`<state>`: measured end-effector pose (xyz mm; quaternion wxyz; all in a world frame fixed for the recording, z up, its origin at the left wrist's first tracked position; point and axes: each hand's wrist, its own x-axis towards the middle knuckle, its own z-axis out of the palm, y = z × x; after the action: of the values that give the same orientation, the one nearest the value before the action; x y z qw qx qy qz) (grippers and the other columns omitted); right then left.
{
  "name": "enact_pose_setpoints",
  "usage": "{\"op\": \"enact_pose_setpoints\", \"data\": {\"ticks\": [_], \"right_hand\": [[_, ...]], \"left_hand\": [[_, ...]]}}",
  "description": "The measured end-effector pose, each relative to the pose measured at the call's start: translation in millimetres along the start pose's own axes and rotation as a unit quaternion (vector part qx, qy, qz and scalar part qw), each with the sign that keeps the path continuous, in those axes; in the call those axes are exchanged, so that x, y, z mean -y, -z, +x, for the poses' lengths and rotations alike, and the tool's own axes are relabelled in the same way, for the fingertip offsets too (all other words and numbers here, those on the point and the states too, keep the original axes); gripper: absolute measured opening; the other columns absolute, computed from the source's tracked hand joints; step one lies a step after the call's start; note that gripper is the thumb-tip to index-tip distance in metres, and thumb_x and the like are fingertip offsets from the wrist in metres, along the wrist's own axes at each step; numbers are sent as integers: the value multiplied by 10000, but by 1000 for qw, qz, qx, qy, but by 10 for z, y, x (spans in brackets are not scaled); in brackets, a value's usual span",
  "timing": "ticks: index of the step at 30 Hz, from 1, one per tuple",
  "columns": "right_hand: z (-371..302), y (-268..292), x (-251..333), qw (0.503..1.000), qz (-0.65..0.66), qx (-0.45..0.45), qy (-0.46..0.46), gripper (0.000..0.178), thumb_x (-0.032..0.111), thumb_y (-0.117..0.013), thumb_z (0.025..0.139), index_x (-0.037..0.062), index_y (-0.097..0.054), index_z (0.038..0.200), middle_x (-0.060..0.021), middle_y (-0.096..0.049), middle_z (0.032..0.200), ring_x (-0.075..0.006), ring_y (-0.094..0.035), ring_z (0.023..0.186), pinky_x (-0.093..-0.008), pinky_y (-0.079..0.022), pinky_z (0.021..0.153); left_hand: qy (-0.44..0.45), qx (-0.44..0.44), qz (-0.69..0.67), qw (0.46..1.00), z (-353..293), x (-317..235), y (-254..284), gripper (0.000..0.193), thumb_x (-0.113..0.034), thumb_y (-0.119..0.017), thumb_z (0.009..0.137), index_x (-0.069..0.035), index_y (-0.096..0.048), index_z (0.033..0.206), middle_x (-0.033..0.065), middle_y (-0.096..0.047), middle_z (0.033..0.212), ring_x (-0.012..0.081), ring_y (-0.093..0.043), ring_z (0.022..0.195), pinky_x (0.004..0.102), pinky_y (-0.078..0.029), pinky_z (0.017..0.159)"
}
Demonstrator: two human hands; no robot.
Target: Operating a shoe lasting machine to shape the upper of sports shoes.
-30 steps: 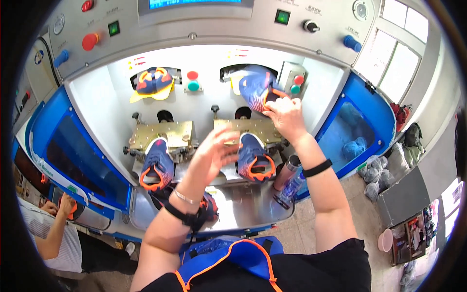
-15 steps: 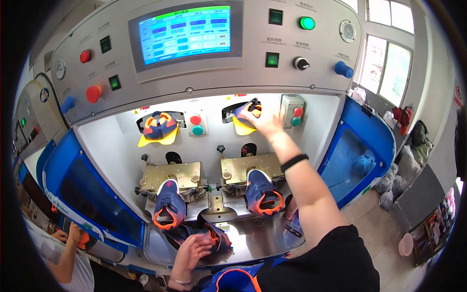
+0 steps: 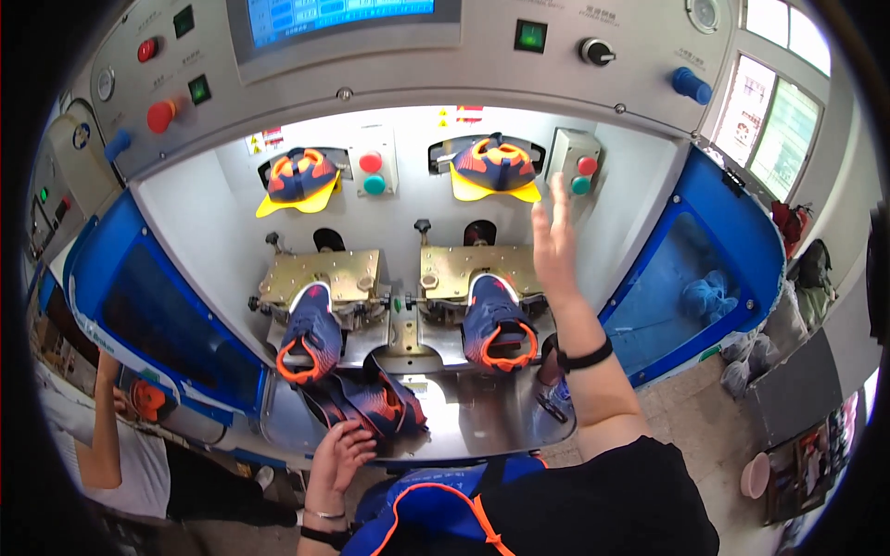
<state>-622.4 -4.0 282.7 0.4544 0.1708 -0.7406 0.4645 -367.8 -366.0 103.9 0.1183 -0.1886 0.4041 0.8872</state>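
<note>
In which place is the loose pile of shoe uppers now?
In the head view, the pile lies left of centre on the metal tray, beside the left hand.

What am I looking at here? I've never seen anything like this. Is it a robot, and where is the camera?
There's no robot here: these are a person's own bare hands, seen from a wide fisheye camera worn on their head, so straight edges bend near the rim.

In front stands a grey machine with a screen above a lit bay. Two shoe pieces with yellow edges sit at the back wall; below, two navy-and-orange shoe uppers rest toe-first against brass-coloured plates. More uppers lie heaped on the metal tray.

The right hand is raised inside the bay, holding nothing. The left hand is beside the heap, fingers loosely bent; I can't tell whether it touches it.
</note>
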Motion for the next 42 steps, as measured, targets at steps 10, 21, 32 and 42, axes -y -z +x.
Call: {"op": "enact_pose_setpoints", "data": {"ticks": [10,21,32,42], "right_hand": [[-993,556,877,586,656,156,-450,514,292,-322,1016,-7,-342,1433,-142,-327,1517,-297,-306,1404,-485,-304,1103],[-1499,594,637,709,522,218,-420,497,200,-323,970,-27,-415,1402,-101,-268,1558,-256,-338,1390,-404,-294,1088],[-1712,-12,1060,702,508,239,-437,450,249,-355,983,-17,-483,1322,-146,-388,1482,-278,-453,1297,-419,-350,1053],[-2160,-849,1467,749,440,197,-455,292,259,-491,1012,41,-629,874,-70,-641,995,-106,-581,862,-249,-451,784]], "left_hand": [[3,35,92,995,81,398,-627,304,-258,-465,985,-27,-545,1166,153,-657,1010,273,-667,911,366,-555,765],[-8,-14,70,997,-205,769,-622,282,-231,-454,995,-21,-551,1155,141,-658,991,251,-664,898,353,-554,767],[-26,-20,49,998,-317,326,-60,260,-219,-464,995,-28,-555,1146,120,-655,980,219,-659,890,330,-545,764],[-28,-30,62,997,-213,-302,836,237,-231,-455,995,-53,-565,1106,97,-659,957,210,-653,868,331,-533,743]]}}
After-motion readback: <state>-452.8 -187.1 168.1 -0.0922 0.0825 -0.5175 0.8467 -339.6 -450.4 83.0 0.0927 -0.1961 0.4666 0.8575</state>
